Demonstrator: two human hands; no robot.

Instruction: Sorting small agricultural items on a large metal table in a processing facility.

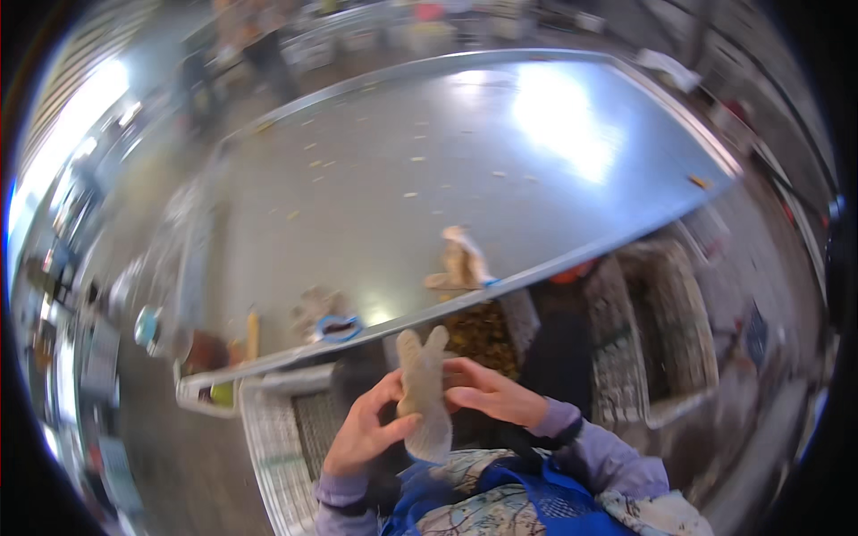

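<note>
Blurred and hidden parts

The pale glove [424,393] hides the left hand's [365,433] fingertips; both forearms are cut by the lower edge; small objects on the metal table [375,179] blur beyond telling.

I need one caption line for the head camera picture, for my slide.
Both hands, left hand and right hand, hold a pale glove upright below a steel table.

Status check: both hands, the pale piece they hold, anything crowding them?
Left hand and right hand both gripping the pale forked piece, held upright. Mesh crates below, steel table ahead. Nothing between the hands.
</note>
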